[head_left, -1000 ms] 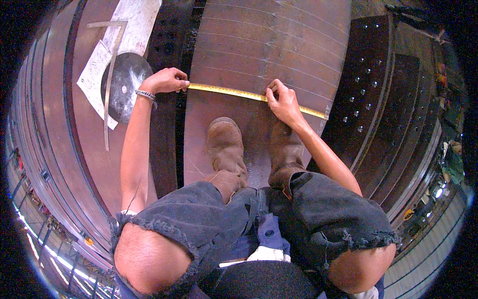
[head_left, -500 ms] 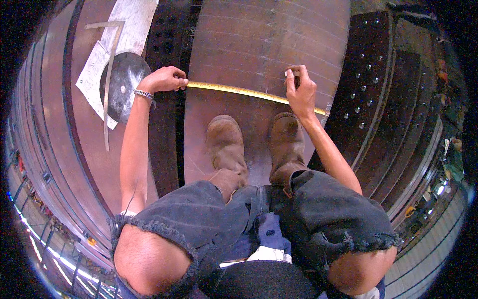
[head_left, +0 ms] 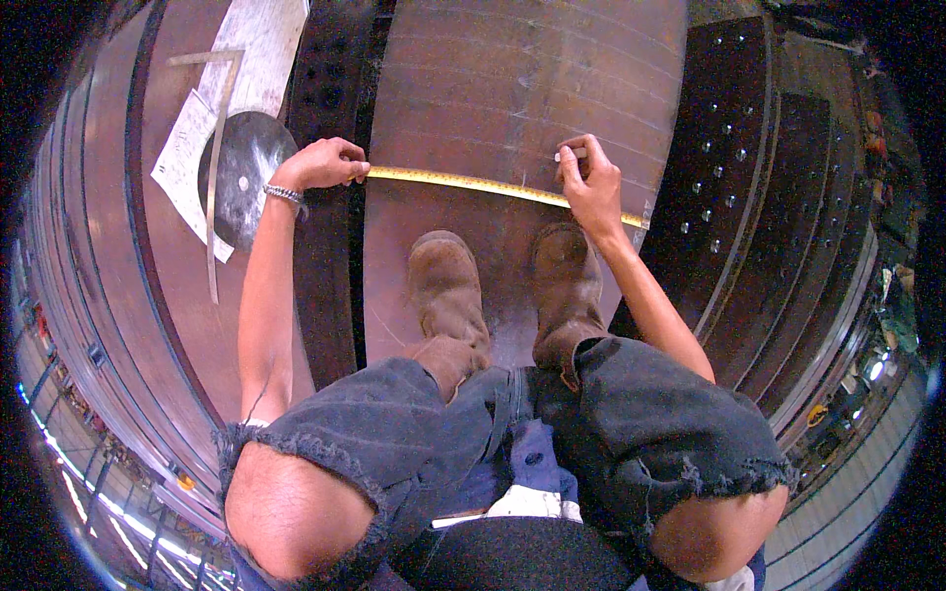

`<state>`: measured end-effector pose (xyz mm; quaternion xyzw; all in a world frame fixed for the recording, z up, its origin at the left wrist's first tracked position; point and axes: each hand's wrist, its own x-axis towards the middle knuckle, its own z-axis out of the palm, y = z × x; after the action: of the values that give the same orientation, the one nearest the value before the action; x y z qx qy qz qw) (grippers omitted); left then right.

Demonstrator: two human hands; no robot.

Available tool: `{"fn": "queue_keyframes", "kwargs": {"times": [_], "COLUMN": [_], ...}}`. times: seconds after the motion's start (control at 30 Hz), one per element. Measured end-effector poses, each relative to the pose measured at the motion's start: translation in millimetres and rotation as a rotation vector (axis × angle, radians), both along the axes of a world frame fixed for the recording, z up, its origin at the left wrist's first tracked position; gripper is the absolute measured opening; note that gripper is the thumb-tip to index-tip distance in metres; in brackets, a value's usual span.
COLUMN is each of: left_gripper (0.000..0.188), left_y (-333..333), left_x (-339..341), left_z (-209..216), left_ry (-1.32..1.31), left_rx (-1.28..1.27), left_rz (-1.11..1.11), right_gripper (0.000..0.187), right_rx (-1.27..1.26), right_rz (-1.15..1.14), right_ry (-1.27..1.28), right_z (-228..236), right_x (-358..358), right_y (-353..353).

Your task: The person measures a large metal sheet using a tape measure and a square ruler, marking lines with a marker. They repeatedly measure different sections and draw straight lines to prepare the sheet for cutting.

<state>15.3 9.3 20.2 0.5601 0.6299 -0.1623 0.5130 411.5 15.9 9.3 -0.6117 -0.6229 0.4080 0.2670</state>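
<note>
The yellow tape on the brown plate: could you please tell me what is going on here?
A person holds one end of the yellow tape with the left hand at the left edge of the brown plate. The tape lies across the plate toward its right edge. The right hand grips a small pale piece above the tape; I cannot tell if this hand touches the tape. The person's boots rest on the plate, on the near side of the tape.

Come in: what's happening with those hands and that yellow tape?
Left hand pinching yellow tape. Right hand holding small pale piece. Tape stretched across metal plate; right hand hides part.
</note>
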Motion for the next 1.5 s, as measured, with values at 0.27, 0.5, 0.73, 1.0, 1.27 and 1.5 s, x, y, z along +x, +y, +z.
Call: {"fn": "queue_keyframes", "kwargs": {"times": [0.27,0.5,0.73,1.0,1.27,1.5], "left_gripper": [0.033,0.034,0.032,0.033,0.03,0.034], "left_y": [-9.3,-16.6,-18.7,-12.3,-11.0,4.5], "left_x": [7.5,4.0,6.3,7.9,-1.2,-30.2], "left_z": [28.5,20.8,30.6,37.1,53.8,51.0], "left_ry": [0.02,0.004,0.015,0.008,-0.094,-0.086], "left_rx": [0.058,0.128,0.117,0.101,0.24,0.519], "left_rz": [-0.036,-0.029,0.014,-0.03,0.082,0.095], "right_gripper": [0.014,0.007,0.012,0.011,0.011,0.015], "right_rx": [-0.149,-0.119,-0.2,-0.185,0.237,0.47], "right_rz": [-0.149,-0.225,-0.234,-0.286,-0.412,-0.592], "right_ry": [0.084,0.115,0.121,0.128,0.074,0.13], "right_z": [26.4,15.6,20.3,24.2,55.6,161.2], "right_x": [19.0,41.8,58.4,70.2,94.9,109.9], "right_y": [13.3,18.7,16.5,17.8,46.0,76.8]}}
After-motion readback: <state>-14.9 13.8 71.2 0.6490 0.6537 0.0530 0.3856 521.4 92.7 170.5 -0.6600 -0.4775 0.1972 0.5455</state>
